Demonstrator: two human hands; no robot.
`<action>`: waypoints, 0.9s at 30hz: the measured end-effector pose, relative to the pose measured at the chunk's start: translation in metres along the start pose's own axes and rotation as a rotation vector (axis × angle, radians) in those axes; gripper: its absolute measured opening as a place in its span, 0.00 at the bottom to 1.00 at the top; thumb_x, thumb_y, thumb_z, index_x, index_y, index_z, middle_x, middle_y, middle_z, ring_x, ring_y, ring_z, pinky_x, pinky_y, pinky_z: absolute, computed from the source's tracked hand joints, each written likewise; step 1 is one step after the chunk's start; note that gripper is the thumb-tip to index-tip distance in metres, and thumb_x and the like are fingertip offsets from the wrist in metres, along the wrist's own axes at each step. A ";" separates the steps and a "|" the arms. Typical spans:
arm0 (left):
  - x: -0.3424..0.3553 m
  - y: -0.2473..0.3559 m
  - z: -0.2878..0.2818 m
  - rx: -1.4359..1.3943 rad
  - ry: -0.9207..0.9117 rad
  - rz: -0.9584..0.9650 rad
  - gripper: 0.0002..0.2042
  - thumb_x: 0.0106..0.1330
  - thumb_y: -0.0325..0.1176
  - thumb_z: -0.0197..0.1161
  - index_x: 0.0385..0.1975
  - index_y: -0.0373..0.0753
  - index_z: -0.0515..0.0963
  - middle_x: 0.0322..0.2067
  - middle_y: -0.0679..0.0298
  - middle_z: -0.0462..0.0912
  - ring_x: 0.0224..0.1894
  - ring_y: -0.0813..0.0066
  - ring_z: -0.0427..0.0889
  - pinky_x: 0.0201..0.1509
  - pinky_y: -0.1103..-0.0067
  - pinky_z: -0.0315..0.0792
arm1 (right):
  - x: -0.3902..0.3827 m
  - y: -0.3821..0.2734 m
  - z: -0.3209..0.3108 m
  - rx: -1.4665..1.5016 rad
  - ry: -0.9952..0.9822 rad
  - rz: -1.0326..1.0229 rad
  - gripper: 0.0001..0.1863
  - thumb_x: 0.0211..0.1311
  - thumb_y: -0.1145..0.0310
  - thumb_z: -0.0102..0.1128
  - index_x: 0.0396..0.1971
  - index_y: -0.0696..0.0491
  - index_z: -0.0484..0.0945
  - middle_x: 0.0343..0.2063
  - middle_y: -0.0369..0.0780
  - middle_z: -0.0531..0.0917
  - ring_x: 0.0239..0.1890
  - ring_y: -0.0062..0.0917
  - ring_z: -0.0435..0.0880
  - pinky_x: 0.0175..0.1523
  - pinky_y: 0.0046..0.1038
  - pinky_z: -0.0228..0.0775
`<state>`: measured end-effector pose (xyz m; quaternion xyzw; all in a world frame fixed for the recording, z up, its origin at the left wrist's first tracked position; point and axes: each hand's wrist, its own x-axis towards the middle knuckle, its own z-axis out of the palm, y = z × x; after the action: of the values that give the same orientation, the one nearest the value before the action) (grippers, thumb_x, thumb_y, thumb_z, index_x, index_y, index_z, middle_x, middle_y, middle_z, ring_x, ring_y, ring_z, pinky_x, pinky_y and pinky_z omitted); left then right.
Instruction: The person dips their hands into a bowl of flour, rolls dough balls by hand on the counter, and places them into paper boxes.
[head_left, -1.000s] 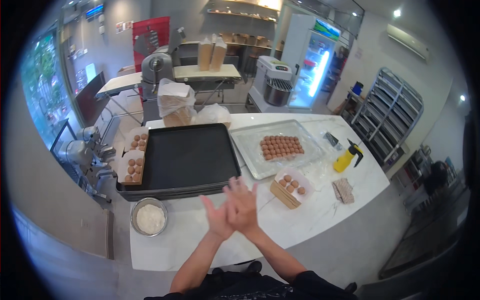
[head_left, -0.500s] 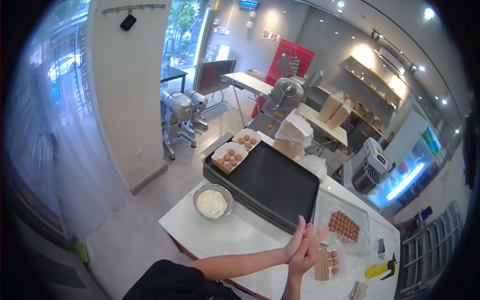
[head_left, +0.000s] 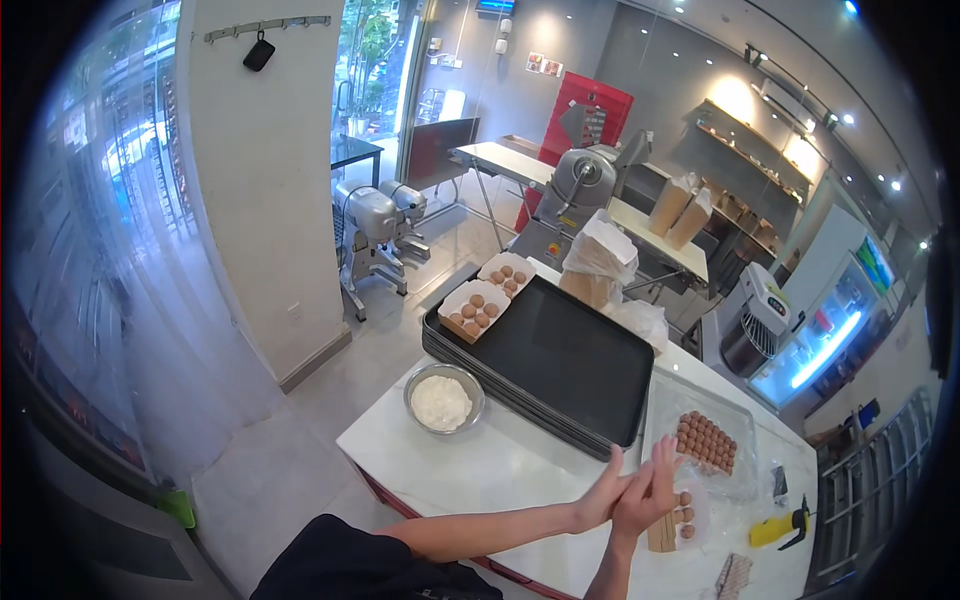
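Above the front edge of the white table, my left hand (head_left: 598,500) and my right hand (head_left: 645,497) are pressed palm to palm. The fingers are held long and close together, and the left thumb sticks up. Anything between the palms is hidden. Just beyond them, small brown balls (head_left: 706,441) sit in close rows on a clear plastic sheet. Beside my right hand is an opened paper box (head_left: 662,533) with several brown balls (head_left: 686,515). Two more paper boxes of balls (head_left: 473,310) stand on the far left of the stacked black trays (head_left: 560,350).
A metal bowl of white powder (head_left: 441,399) stands left of the trays. A yellow spray bottle (head_left: 775,528) and a folded cloth (head_left: 735,575) lie at the right. Bagged paper packages (head_left: 598,262) stand behind the trays. Mixers (head_left: 370,225) and a metal rack (head_left: 868,500) stand around the table.
My hands stay together, and the palms have shifted against each other, the right fingers now pointing more upward. The whole view has moved slightly, so the table sits further right and lower.
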<state>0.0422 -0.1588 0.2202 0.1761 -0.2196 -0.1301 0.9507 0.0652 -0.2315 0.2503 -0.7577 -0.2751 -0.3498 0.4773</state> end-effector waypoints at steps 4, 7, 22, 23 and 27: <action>0.009 0.017 0.023 0.065 0.286 0.008 0.55 0.62 0.78 0.21 0.74 0.30 0.44 0.75 0.56 0.47 0.77 0.67 0.46 0.78 0.73 0.41 | -0.023 -0.028 0.001 0.129 -0.047 -0.058 0.15 0.59 0.82 0.52 0.45 0.66 0.83 0.47 0.53 0.85 0.55 0.43 0.83 0.67 0.43 0.63; 0.002 0.024 0.021 -0.222 0.259 0.009 0.55 0.62 0.78 0.21 0.73 0.30 0.46 0.74 0.59 0.50 0.75 0.68 0.50 0.78 0.75 0.43 | -0.028 0.000 -0.006 -0.023 -0.071 -0.267 0.17 0.62 0.81 0.49 0.47 0.67 0.81 0.48 0.52 0.84 0.55 0.43 0.82 0.68 0.46 0.63; 0.001 -0.016 0.003 -0.089 0.277 -0.148 0.61 0.54 0.83 0.23 0.72 0.28 0.48 0.73 0.51 0.54 0.76 0.65 0.51 0.78 0.71 0.43 | -0.033 -0.021 -0.025 0.086 -0.083 -0.065 0.11 0.55 0.84 0.55 0.36 0.64 0.84 0.44 0.51 0.86 0.51 0.44 0.84 0.66 0.44 0.66; -0.001 0.016 0.021 -0.258 0.313 -0.166 0.61 0.55 0.83 0.23 0.72 0.27 0.49 0.73 0.51 0.54 0.75 0.65 0.51 0.78 0.72 0.43 | -0.031 -0.032 -0.021 0.039 -0.106 -0.157 0.11 0.54 0.85 0.57 0.35 0.63 0.84 0.42 0.50 0.87 0.48 0.44 0.86 0.63 0.44 0.70; -0.025 0.021 0.010 -0.058 0.106 -0.101 0.59 0.58 0.82 0.26 0.70 0.27 0.54 0.71 0.50 0.58 0.74 0.63 0.55 0.77 0.71 0.46 | -0.020 -0.005 -0.019 -0.098 -0.070 -0.193 0.12 0.53 0.82 0.60 0.37 0.60 0.85 0.42 0.47 0.87 0.51 0.42 0.85 0.68 0.50 0.62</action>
<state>0.0194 -0.1346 0.2280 0.1660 -0.1560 -0.1748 0.9579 0.0447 -0.2490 0.2428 -0.7618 -0.3460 -0.3805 0.3939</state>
